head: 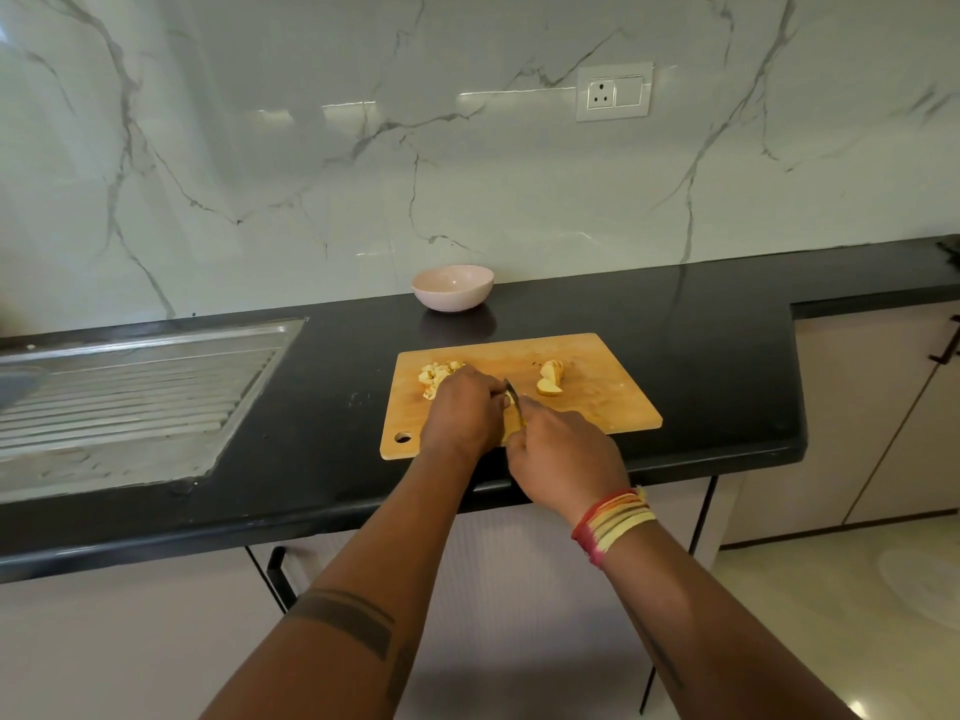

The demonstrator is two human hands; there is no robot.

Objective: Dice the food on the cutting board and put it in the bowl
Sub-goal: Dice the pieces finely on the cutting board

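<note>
**Dicing under way on the wooden board**

A person works at a rectangular light-wood cutting board (587, 402) on a black stone table (322, 407). The right hand (563, 459) has its grip clamped on a dark-bladed knife (514, 394); the left hand (460, 413) curls its grip over a pale piece beside the blade. Pale diced cubes (436, 374) lie on the board's far left, uncut pale slices (550, 379) at its far middle. Beyond the board stands a round pink bowl (453, 287).
</note>
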